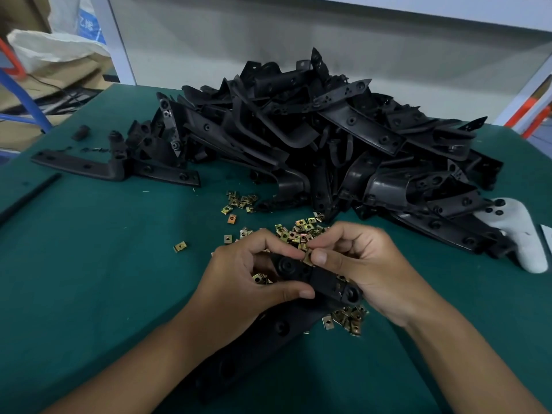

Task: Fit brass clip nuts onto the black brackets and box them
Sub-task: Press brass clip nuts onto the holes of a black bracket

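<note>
bracket pile (328, 130) behind clip nuts (298, 230)

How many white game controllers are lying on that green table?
1: a white controller lies at the table's right edge, beside the bracket pile, which may hide others.

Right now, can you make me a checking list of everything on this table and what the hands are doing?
Surface: green mat covering the table.
Job's things: big pile of black brackets; loose brass clip nuts scattered in front of it; no box seen.
Clutter: white game-style controller at the right, partly under the pile; small black cylinder at the far left.
Hands: left hand grips a held bracket; right hand pinches one clip nut at the bracket's edge.
Cables: thin dark cable on the cartons beyond the table.
Surroundings: white sack, cardboard cartons, grey wall.
</note>
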`<act>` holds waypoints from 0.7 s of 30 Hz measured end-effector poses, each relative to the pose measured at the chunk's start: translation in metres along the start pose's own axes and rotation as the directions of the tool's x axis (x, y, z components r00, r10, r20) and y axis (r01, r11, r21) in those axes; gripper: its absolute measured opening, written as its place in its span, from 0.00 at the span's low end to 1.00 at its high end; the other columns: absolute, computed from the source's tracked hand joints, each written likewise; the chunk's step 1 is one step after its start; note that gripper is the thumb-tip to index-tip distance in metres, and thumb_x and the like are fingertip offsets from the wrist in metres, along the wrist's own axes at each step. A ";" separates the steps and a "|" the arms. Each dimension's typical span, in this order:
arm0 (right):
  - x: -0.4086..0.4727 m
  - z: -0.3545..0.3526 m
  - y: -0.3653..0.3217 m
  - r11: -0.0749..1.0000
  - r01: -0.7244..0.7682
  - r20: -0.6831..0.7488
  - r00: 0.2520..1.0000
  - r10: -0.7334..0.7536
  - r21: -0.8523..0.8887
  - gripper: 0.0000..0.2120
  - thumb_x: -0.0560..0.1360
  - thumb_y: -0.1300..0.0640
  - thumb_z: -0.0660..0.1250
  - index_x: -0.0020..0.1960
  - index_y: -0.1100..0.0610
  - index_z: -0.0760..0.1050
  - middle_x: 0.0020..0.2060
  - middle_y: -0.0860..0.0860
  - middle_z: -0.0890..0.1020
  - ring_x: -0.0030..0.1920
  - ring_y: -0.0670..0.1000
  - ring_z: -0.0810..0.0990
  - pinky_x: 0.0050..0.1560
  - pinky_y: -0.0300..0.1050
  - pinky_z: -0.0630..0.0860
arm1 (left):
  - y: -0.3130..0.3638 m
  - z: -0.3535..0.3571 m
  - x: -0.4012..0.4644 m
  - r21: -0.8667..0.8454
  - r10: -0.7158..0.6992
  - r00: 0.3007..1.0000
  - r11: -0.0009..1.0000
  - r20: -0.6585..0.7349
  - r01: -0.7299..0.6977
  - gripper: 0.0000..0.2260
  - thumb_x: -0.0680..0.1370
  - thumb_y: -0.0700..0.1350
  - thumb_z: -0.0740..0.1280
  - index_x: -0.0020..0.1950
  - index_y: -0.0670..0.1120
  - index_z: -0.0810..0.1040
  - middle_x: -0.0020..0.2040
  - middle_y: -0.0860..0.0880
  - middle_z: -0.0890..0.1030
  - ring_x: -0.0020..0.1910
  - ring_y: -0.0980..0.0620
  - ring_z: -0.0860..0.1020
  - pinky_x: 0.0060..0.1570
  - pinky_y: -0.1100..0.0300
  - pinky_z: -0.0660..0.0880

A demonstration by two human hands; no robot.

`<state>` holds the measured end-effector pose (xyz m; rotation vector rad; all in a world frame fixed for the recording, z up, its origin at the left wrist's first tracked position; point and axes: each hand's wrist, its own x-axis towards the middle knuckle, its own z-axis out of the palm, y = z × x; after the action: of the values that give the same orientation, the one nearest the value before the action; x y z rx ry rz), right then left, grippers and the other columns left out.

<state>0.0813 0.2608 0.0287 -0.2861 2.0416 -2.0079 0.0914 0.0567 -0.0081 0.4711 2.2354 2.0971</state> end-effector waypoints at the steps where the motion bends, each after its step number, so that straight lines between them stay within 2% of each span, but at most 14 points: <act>1: 0.000 0.000 0.000 1.000 0.001 0.002 1.000 -0.001 -0.008 0.05 0.68 0.52 0.78 0.44 0.48 0.86 0.37 0.47 0.85 0.39 0.44 0.83 0.40 0.34 0.78 | 0.000 0.000 0.000 0.000 -0.001 1.000 1.000 -0.001 0.001 0.20 0.62 0.64 0.81 0.49 0.61 0.82 0.42 0.52 0.87 0.43 0.54 0.86 0.45 0.54 0.81; 3: 0.000 0.000 0.001 1.000 -0.006 0.009 1.000 0.006 -0.022 0.04 0.69 0.52 0.78 0.44 0.48 0.86 0.38 0.48 0.85 0.39 0.44 0.83 0.39 0.34 0.78 | 0.001 0.000 0.000 -0.007 -0.003 1.000 1.000 0.005 0.003 0.20 0.61 0.64 0.81 0.49 0.61 0.82 0.41 0.53 0.87 0.42 0.56 0.85 0.42 0.58 0.80; 6: 0.000 0.001 0.002 0.999 -0.025 0.020 0.999 0.026 -0.026 0.07 0.68 0.48 0.78 0.45 0.48 0.86 0.38 0.48 0.85 0.39 0.44 0.83 0.39 0.34 0.78 | 0.003 -0.001 0.000 -0.018 -0.002 1.000 1.000 0.009 0.002 0.20 0.62 0.64 0.81 0.49 0.61 0.82 0.40 0.53 0.86 0.40 0.57 0.85 0.39 0.63 0.79; 12: 0.000 0.001 0.004 1.000 -0.011 0.004 1.000 0.011 -0.023 0.10 0.68 0.44 0.79 0.45 0.48 0.86 0.39 0.47 0.85 0.39 0.43 0.82 0.39 0.34 0.77 | 0.006 -0.002 -0.001 0.007 0.014 1.000 1.000 0.009 -0.014 0.19 0.62 0.65 0.81 0.48 0.62 0.81 0.41 0.53 0.87 0.41 0.56 0.85 0.40 0.64 0.79; 15: 0.000 0.001 0.003 1.000 -0.012 0.017 1.000 0.012 -0.025 0.14 0.68 0.39 0.78 0.45 0.49 0.86 0.41 0.47 0.86 0.41 0.44 0.83 0.39 0.34 0.78 | 0.007 -0.001 -0.001 0.003 0.006 1.000 1.000 0.012 -0.006 0.20 0.62 0.65 0.80 0.49 0.62 0.81 0.41 0.53 0.87 0.42 0.54 0.86 0.41 0.61 0.81; 18: 0.000 0.001 0.004 1.000 -0.019 0.010 1.000 0.019 0.009 0.20 0.68 0.33 0.75 0.48 0.49 0.86 0.45 0.49 0.87 0.45 0.46 0.85 0.43 0.36 0.79 | 0.009 -0.001 -0.001 -0.006 0.008 1.000 1.000 0.002 -0.008 0.20 0.63 0.65 0.80 0.51 0.63 0.80 0.42 0.54 0.87 0.42 0.55 0.86 0.39 0.63 0.80; 21: 0.000 0.002 0.005 0.999 -0.016 0.011 1.000 0.015 0.034 0.22 0.73 0.33 0.69 0.54 0.48 0.86 0.53 0.51 0.87 0.53 0.51 0.86 0.49 0.42 0.82 | 0.008 -0.001 0.000 0.003 0.007 0.999 1.000 -0.035 -0.007 0.21 0.63 0.64 0.79 0.53 0.65 0.80 0.43 0.54 0.87 0.43 0.53 0.86 0.43 0.55 0.83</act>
<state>0.0817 0.2594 0.0235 -0.2727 1.9954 -2.0256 0.0926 0.0561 0.0000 0.4463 2.2588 2.1224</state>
